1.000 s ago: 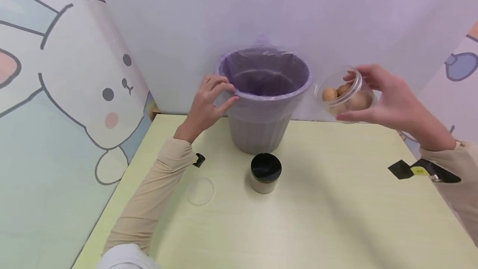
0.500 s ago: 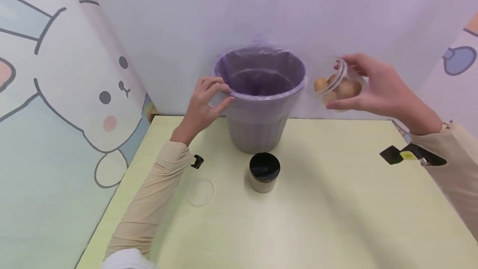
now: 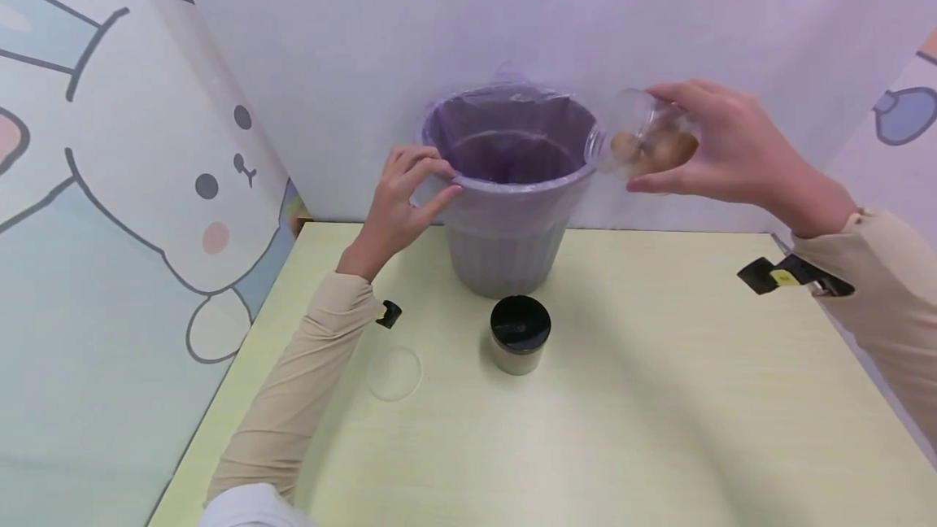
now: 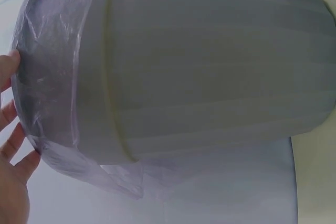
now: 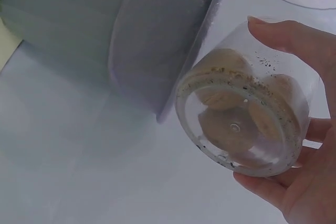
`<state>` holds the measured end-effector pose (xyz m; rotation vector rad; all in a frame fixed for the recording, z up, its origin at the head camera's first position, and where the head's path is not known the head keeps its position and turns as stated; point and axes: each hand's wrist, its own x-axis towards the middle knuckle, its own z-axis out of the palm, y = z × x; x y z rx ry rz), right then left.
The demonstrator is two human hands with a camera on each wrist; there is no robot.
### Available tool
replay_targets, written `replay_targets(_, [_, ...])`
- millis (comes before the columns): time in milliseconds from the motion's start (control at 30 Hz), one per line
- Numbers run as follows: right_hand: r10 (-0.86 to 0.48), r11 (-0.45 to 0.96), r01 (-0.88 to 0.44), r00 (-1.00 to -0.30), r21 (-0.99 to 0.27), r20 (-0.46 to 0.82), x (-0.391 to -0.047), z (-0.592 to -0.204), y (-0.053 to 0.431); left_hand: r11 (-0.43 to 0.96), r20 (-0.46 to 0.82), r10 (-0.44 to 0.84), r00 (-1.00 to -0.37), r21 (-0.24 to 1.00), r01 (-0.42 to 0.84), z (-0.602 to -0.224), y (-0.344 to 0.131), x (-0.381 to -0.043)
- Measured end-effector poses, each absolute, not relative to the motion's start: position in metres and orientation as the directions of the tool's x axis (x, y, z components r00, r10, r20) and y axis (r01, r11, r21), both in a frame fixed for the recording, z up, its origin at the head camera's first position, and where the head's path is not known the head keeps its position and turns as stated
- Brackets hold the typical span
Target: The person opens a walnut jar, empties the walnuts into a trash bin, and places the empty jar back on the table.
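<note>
In the head view, my left hand (image 3: 406, 206) holds the near-left rim of a purple-grey trash bin (image 3: 505, 242) lined with a thin plastic bag. The left wrist view shows its fingertips (image 4: 29, 163) at the bagged rim. To the bin's right, my right hand (image 3: 739, 149) grips a clear plastic jar (image 5: 244, 114), tilted sideways with its mouth toward the bin's rim. Several round brown pieces, like walnuts (image 5: 228, 129), lie inside the jar, along with dark crumbs. The bin's floor is too dark to make out.
A small jar with a black lid (image 3: 520, 332) stands upright on the pale yellow table (image 3: 659, 397), in front of the bin. Left of it lies a thin clear ring (image 3: 395, 373). Behind the bin rises a wall (image 3: 351, 63), with a rabbit-printed wall at the left.
My right hand has moved the jar left and up, close to the bin's right rim, and tipped it further. The left hand keeps its place on the rim.
</note>
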<state>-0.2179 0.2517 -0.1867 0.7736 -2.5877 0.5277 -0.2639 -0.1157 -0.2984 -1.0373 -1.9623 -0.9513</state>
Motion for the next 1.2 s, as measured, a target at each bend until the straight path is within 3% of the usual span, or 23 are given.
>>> replay_targets(400, [-0.441,0.807,-0.563,-0.776,-0.180,0.451,-0.228,-0.182,0.241,0.416,0.840,0.359,-0.408,0.248,0.875,-0.301,-0.114,-0.268])
replay_targets(733, [-0.505,0.789,-0.608,-0.727,-0.092,0.465,-0.239,-0.177,0.232,0.409,0.835,0.319,-0.449,0.306,0.860,-0.304,-0.120,-0.267])
replay_targets(1200, [-0.549,0.797,-0.603,-0.709,0.022,0.444,-0.242,-0.176,0.225,0.418,0.840,0.317,-0.440,0.293,0.860,-0.303,-0.120,-0.263])
